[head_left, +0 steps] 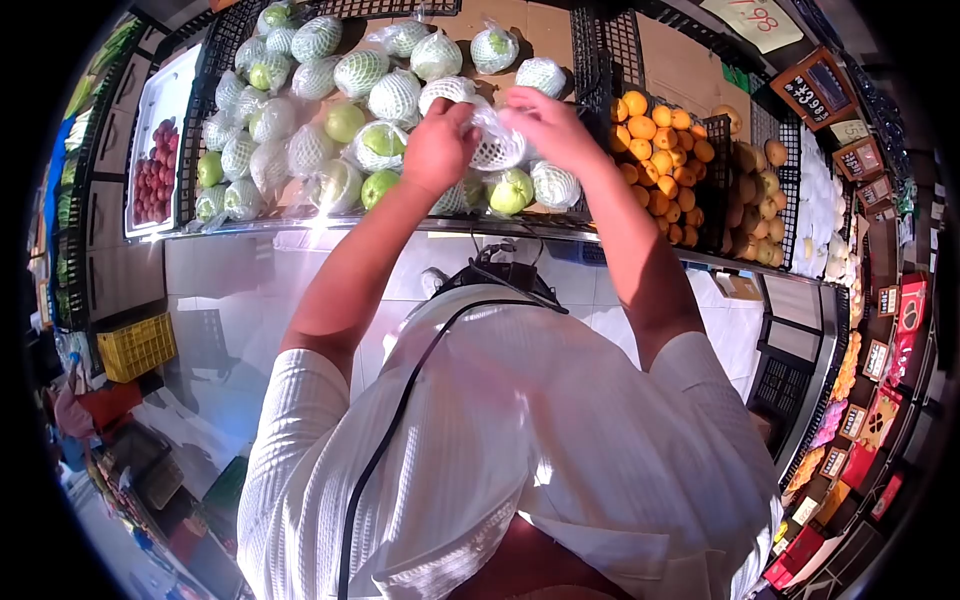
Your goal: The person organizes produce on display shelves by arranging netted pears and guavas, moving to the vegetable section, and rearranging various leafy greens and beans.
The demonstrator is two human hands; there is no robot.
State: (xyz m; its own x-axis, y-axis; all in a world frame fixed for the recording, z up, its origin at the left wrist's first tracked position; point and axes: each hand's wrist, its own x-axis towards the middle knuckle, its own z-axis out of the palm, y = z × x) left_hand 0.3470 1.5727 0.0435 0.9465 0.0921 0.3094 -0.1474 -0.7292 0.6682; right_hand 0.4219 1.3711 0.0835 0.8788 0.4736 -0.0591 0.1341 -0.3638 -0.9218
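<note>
Over the fruit display, my left hand (440,142) is closed, its fingers pinching clear plastic on a wrapped fruit (496,150) in a white foam net. My right hand (548,124) is just to the right, beside the same fruit. Its fingers are bent and smeared by motion, so I cannot tell whether they grip the plastic. Around both hands lie several green guava-like fruits (360,74) in foam nets and clear bags. A bare-looking green fruit (510,192) sits below the hands, and another one (379,188) is near my left wrist.
Right of the green fruit, a black crate holds orange fruits (662,145), followed by brownish-yellow fruits (765,205). A white box (190,110) with red fruits (157,170) stands left. Price signs (815,88) line the right side. A yellow crate (137,347) sits at floor level on the left.
</note>
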